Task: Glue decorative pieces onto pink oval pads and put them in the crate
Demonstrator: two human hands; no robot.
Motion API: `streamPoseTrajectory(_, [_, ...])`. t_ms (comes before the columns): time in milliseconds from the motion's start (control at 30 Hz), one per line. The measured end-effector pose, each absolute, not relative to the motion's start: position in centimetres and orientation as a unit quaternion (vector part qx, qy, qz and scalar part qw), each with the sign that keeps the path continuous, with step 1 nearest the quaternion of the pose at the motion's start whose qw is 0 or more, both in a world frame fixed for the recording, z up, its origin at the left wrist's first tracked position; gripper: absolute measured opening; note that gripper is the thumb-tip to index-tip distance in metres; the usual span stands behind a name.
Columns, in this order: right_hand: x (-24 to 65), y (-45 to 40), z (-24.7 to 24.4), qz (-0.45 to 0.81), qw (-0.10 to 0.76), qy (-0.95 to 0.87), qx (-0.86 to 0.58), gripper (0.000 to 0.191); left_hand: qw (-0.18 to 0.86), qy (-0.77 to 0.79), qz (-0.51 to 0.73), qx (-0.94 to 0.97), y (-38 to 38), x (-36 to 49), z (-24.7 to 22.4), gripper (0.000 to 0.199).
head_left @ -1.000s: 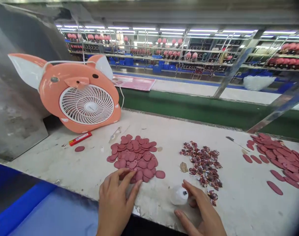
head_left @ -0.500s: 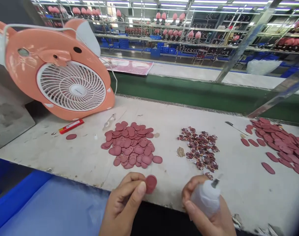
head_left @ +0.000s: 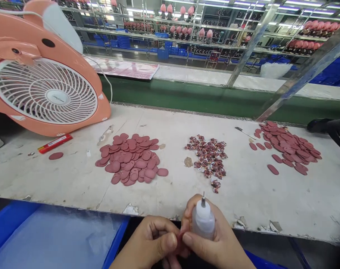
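My left hand [head_left: 153, 243] pinches a dark red oval piece [head_left: 181, 241] low at the table's front edge. Fingers cover most of that piece. Close beside it, my right hand [head_left: 222, 243] is wrapped round a translucent squeeze bottle [head_left: 203, 222] with a thin metal needle tip pointing up. The right thumb and fingertips also touch the red piece. Beyond my hands lies a heap of flat red ovals [head_left: 133, 158], some with small holes. Right of it is a cluster of small dark red tied bundles [head_left: 210, 155], too fine to make out fully.
An orange animal-shaped fan [head_left: 49, 89] stands at the left, with a red and yellow box cutter [head_left: 55, 143] before it. More red ovals [head_left: 291, 145] lie at the right. A blue bin [head_left: 55, 235] is below the worn table edge [head_left: 130, 210]. A metal post [head_left: 248, 48] rises behind.
My hands have come together: the right one, still holding the bottle, now meets the red piece in the left. The view has turned right, shifting the table's contents leftward.
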State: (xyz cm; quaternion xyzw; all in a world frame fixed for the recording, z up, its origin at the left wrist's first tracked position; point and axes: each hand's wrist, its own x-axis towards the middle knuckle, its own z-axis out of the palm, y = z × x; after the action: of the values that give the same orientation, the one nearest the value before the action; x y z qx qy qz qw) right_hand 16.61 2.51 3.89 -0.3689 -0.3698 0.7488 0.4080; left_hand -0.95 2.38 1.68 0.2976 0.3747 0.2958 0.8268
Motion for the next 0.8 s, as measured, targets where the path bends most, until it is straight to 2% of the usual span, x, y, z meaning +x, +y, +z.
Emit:
streamPoseTrajectory(133, [17.0, 2.1, 3.6, 0.741, 0.356, -0.417, -0.387, 0.034, 0.888, 0.287, 0.259, 0.247, 2.4, -0.7, 0.2, 0.036])
streamPoseTrajectory(267, [17.7, 1.6, 3.0, 0.609, 0.472, -0.439, -0.463, 0.061, 0.899, 0.257, 0.299, 0.191, 1.9, -0.7, -1.2, 0.04])
streamPoseTrajectory(333, [18.3, 1.3, 3.1, 0.541, 0.488, -0.448, -0.518, 0.067, 0.895, 0.247, 0.329, 0.171, 1.7, -0.9, -1.4, 0.038])
streamPoseTrajectory(500, [19.5, 0.5, 3.9, 0.483, 0.417, -0.483, -0.6, 0.046, 0.859, 0.268, 0.409, 0.153, 2.0, -1.1, 0.2, 0.036])
streamPoseTrajectory(567, [19.7, 0.3, 4.2, 0.473, 0.456, -0.445, -0.609, 0.046, 0.833, 0.294, 0.45, 0.131, 2.2, -0.8, 1.1, 0.035])
streamPoseTrajectory(700, [20.1, 0.7, 4.9, 0.481, 0.607, -0.286, -0.565, 0.045, 0.805, 0.319, 0.488, 0.104, 2.3, 0.1, 2.2, 0.031])
streamPoseTrajectory(800, [20.5, 1.1, 5.1, 0.487, 0.65, -0.232, -0.534, 0.042, 0.794, 0.336, 0.495, 0.107, 2.1, 0.5, 2.7, 0.03])
